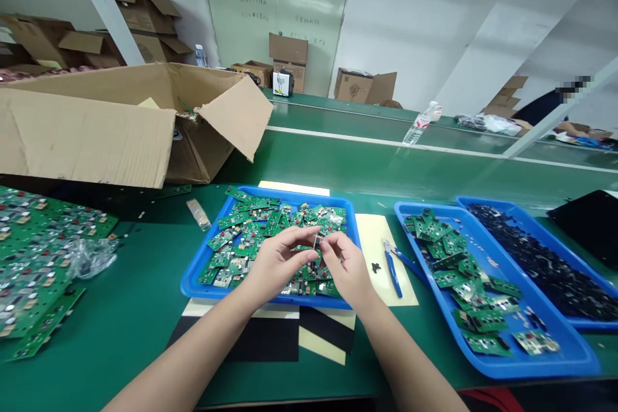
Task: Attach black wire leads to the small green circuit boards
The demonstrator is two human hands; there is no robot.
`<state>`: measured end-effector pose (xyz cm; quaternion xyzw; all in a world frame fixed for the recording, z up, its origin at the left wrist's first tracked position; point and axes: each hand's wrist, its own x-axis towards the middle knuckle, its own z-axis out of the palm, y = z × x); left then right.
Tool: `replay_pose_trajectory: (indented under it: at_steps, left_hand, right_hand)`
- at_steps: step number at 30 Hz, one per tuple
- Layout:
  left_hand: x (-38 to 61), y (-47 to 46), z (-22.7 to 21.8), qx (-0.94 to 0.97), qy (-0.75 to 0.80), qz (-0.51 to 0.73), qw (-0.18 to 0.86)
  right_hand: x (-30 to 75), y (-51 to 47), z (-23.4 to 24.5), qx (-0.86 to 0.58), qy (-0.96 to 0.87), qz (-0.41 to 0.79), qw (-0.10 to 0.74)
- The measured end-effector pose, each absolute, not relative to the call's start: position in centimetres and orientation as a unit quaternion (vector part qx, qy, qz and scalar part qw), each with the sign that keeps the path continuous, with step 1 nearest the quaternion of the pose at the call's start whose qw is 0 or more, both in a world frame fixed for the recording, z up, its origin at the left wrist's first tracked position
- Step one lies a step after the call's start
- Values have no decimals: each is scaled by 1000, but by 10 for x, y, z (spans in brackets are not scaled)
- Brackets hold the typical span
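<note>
My left hand (277, 262) and my right hand (346, 265) meet above a blue tray (187, 280) heaped with green circuit boards (261, 222). Between their fingertips is a small circuit board (317, 243), seen nearly edge-on with a dark part on it. The left thumb and fingers pinch it from one side. Right thumb and forefinger close on its other side, and they hide much of it. To the right of my right hand, blue-handled cutting pliers (393, 270) lie open on a cream sheet (371, 232), beside a few small black parts (376, 267).
At right, one blue tray (531, 364) holds more boards; another behind it holds many small black parts (541, 254). Large board panels (38, 251) and a clear plastic bag (91, 257) lie left. An open carton (87, 129) stands back left, a water bottle (421, 123) on the ledge.
</note>
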<state>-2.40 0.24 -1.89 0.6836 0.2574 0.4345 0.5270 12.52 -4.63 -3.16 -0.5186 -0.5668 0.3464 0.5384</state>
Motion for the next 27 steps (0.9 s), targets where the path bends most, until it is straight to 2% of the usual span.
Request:
replay_pose_trajectory:
  at_steps: [3, 9, 12, 16, 27]
  left_hand:
    - [-25, 5, -21, 693, 260, 457, 493]
    - [-31, 12, -19, 816, 233, 492, 196]
    - [-31, 12, -19, 827, 218, 499, 141]
    - [-31, 10, -19, 822, 232, 497, 151]
    - [-30, 8, -13, 770, 231, 470, 365]
  right_hand:
    - [124, -49, -31, -505, -581, 332, 544]
    - [122, -54, -21, -422, -509, 482, 575]
    - [120, -54, -19, -395, -477, 549, 562]
    - [121, -50, -19, -393, -431, 616, 529]
    - [127, -45, -21, -374, -411, 683, 474]
